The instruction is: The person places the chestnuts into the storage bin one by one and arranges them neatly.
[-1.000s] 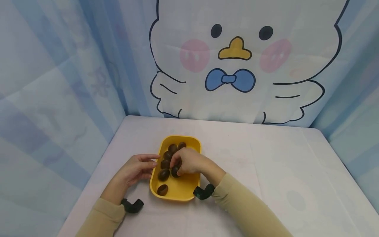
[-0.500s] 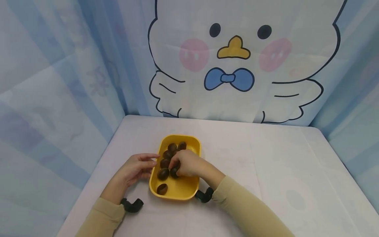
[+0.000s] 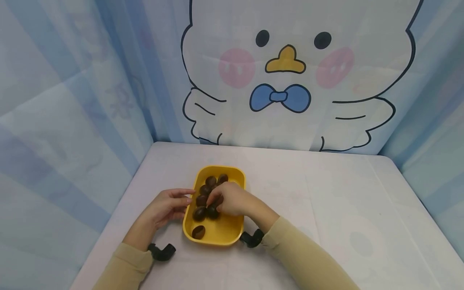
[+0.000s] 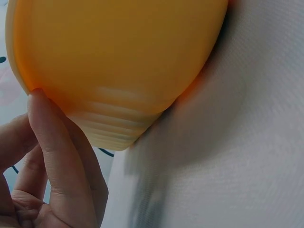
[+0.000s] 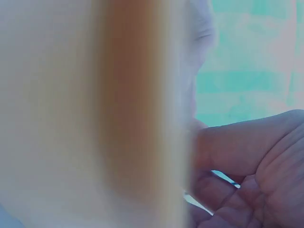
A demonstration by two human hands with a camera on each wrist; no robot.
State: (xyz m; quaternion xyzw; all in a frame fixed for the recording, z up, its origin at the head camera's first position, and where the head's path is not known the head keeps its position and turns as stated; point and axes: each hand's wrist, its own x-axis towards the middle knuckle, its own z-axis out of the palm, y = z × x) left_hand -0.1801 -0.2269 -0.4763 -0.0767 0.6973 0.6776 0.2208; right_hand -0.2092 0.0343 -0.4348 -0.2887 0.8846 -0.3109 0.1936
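Note:
In the head view, a yellow tray (image 3: 232, 241) stands on the white-covered table, with several brown chestnuts (image 3: 199, 214) lined up along its left side. My right hand (image 3: 232, 198) reaches over the tray's right rim, thumb and fingers curled at a dark chestnut (image 3: 212, 212) beside that row. The fingers partly hide it and others behind. My left hand (image 3: 170, 205) rests its extended fingers against the left rim. In the left wrist view a fingertip (image 4: 39, 97) touches the tray's outer wall (image 4: 114, 57). The right wrist view shows my curled fingers behind the blurred tray wall (image 5: 133, 104).
A single chestnut (image 3: 198, 232) lies apart in the tray's near left corner. The white tabletop (image 3: 326, 209) stretches to the right. A curtain with a cartoon bird (image 3: 286, 121) hangs behind, and blue curtains (image 3: 72, 121) flank it. Dark wrist mounts (image 3: 162, 252) stick out from both wrists.
The chestnut under my right hand has shifted slightly left and nearer, up beside the one in the row. My right hand has moved slightly left; the left hand stays at the rim.

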